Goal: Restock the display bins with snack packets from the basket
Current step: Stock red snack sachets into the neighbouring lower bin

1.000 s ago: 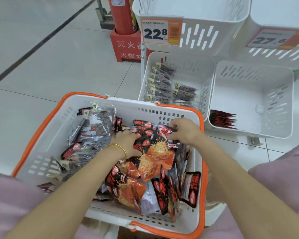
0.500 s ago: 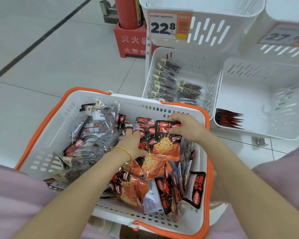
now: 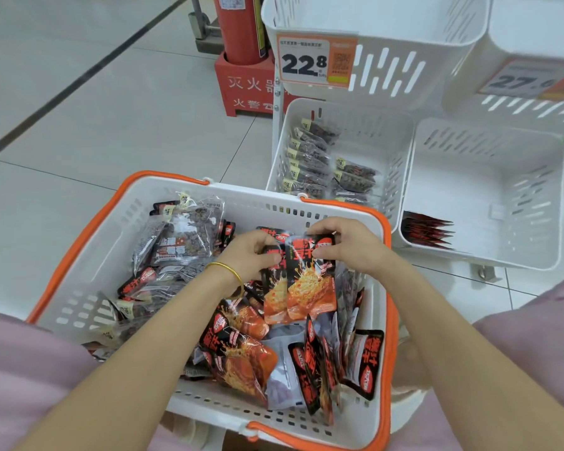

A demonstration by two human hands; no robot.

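Observation:
A white basket with an orange rim (image 3: 88, 242) sits in front of me, full of snack packets. Black-and-orange packets (image 3: 238, 359) fill its right half; clear packets of dark snacks (image 3: 183, 236) lie at its left. My right hand (image 3: 349, 245) pinches the top of an upright black-and-orange packet (image 3: 313, 288). My left hand (image 3: 251, 255), with a gold bangle on the wrist, grips the packet beside it (image 3: 274, 297). Both packets are lifted above the pile. Two white display bins stand beyond the basket.
The left bin (image 3: 388, 148) holds rows of clear dark-snack packets (image 3: 310, 161). The right bin (image 3: 489, 196) holds a few red packets (image 3: 427, 229) at its front left corner. Two upper bins carry price tags (image 3: 316, 61). A red fire extinguisher stand (image 3: 241, 83) is behind.
Both hands have raised black-and-orange packets upright out of the pile and brought them side by side. The view has tilted slightly downward.

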